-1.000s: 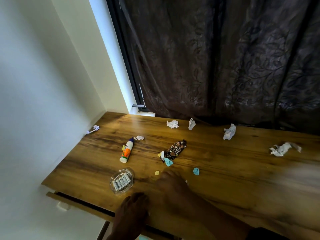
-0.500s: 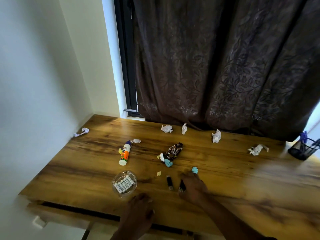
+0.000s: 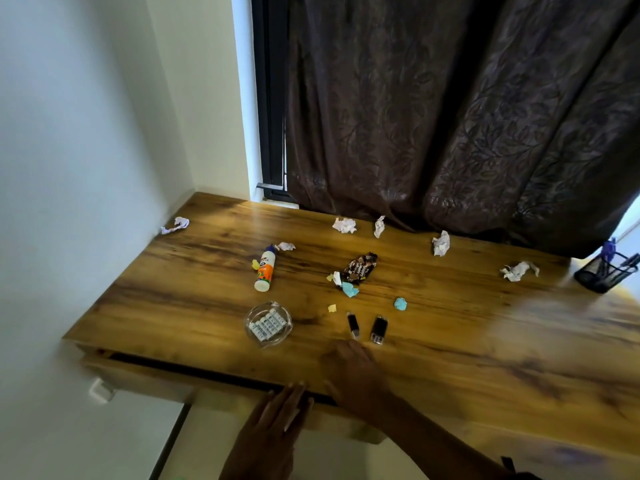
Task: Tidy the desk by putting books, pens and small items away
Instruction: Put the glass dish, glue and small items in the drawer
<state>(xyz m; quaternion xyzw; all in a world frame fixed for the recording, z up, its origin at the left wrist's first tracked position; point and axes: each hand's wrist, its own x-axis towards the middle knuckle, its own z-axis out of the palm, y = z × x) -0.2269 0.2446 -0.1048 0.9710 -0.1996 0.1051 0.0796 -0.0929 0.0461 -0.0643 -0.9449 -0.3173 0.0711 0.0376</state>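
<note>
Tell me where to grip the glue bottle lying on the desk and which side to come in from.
Grip the glue bottle around its orange-labelled middle, coming from above with fingers across its short width. It lies flat on the desk, blue cap toward the wall and white base toward the person, so its long sides are free. The yellow scrap by its left side is the only thing close.

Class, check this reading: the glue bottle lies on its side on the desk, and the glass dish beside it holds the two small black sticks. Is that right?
One part is wrong. In the head view the glass dish holds a row of white batteries, not the two small black sticks, which lie on the bare desk to its right. The glue bottle does lie on its side.
</note>
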